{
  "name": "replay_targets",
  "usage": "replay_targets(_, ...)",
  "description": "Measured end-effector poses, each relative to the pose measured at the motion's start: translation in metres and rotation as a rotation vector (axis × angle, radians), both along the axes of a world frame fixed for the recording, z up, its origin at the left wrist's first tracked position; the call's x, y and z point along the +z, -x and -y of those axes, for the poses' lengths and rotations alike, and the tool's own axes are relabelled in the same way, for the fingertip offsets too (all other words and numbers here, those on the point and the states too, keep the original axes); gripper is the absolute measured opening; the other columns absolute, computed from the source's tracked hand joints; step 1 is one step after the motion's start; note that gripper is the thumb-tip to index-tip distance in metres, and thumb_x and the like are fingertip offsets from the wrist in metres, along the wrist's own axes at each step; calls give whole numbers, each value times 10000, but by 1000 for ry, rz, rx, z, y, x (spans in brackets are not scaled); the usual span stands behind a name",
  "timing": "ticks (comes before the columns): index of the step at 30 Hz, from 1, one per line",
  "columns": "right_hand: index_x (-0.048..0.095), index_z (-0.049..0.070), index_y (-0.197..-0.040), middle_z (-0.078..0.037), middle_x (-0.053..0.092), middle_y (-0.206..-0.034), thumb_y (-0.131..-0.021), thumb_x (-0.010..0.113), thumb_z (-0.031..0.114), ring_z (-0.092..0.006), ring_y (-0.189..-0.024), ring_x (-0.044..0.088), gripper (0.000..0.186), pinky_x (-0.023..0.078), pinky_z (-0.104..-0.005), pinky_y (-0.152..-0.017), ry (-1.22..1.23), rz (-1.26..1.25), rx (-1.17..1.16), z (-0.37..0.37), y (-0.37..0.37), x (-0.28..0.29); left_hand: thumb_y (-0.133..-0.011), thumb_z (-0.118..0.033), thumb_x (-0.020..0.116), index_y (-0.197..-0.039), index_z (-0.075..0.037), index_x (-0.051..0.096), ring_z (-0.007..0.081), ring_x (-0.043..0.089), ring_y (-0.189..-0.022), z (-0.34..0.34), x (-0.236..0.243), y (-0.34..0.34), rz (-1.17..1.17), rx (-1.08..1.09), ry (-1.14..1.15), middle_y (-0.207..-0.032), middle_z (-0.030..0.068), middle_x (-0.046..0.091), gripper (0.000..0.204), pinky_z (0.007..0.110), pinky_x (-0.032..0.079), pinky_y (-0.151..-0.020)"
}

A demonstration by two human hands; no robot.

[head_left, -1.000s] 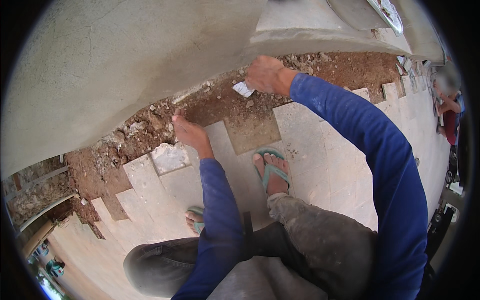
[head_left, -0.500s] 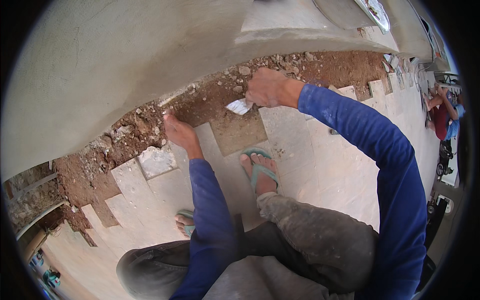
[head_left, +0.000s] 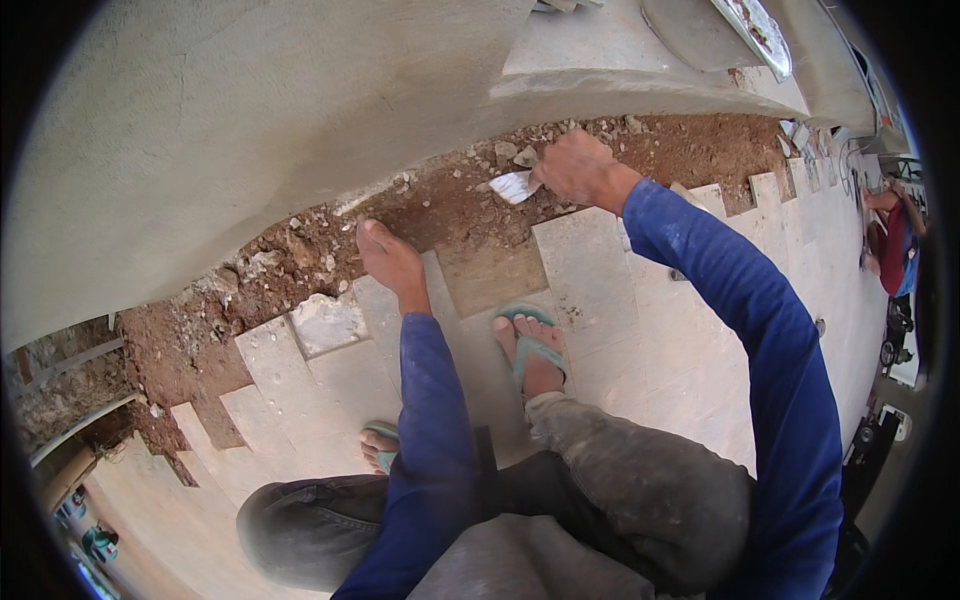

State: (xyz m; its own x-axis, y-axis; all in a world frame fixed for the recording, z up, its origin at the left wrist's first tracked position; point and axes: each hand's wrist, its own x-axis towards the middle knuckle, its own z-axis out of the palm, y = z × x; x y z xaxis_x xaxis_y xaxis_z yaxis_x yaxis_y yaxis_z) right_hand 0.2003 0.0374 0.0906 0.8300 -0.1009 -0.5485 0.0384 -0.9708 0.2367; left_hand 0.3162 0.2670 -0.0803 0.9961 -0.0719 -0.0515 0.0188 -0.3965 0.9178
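My right hand (head_left: 580, 168) is closed round the handle of a trowel (head_left: 514, 186), whose short, pale metal blade points left over the strip of bare soil (head_left: 455, 205). Most of the handle is hidden in my fist. At the soil's near edge, by the paving tiles, my left hand (head_left: 393, 262) hovers or rests with its fingers curled together; whether anything is between them is hidden. Between the hands, a gap in the tiles (head_left: 495, 280) shows a flat brown bed. A whitish broken slab (head_left: 328, 324) lies left of my left hand.
A curved plastered wall (head_left: 260, 130) runs along the far side of the soil. Loose stones (head_left: 507, 150) and rubble lie at its foot. Pale tiles (head_left: 590, 270) with a stepped edge extend under my sandalled feet (head_left: 535, 350). Another person (head_left: 890, 235) sits at the far right.
My right hand has moved the trowel slightly right and toward the wall. My left hand has shifted a little to the right. The whole view has also shifted slightly.
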Motion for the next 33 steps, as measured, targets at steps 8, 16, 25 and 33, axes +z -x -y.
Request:
replay_targets(8,484,178,-1410,-209,695,-976,-927,591,208,-416,-875,667,495,530,-506,-762,-207,487,-725,-4,99,39,-1038,-475,341,-1474,117,270,430,141,-1474,53,0,-1,-91,-263,-323,-1582,282,160,739,515,146,-1199)
replay_targets(16,455,57,-1260,-285,676,-923,-959,587,359,-481,-874,655,445,498,-540,-768,-75,691,-1484,-95,284,-46,-1036,-473,345,-1452,80,338,426,198,-1455,74,7,71,131,-270,-129,-1564,268,216,693,541,179,-1180)
replay_targets(25,584,22,-1220,-202,590,-1095,-895,666,218,-377,-1066,549,388,448,-459,-928,27,967,-1226,-55,278,-35,-1049,-430,354,-1448,65,345,421,221,-1449,76,28,81,282,-353,-127,-1551,263,247,635,505,184,-1188)
replay_targets(33,532,-7,-1285,-242,557,-1280,-989,546,339,-407,-1228,507,456,407,-436,-1056,-335,1333,-936,107,136,-77,-1057,-419,344,-1521,66,171,392,105,-1498,110,31,81,166,-530,-100,-1598,273,131,693,468,96,-1214)
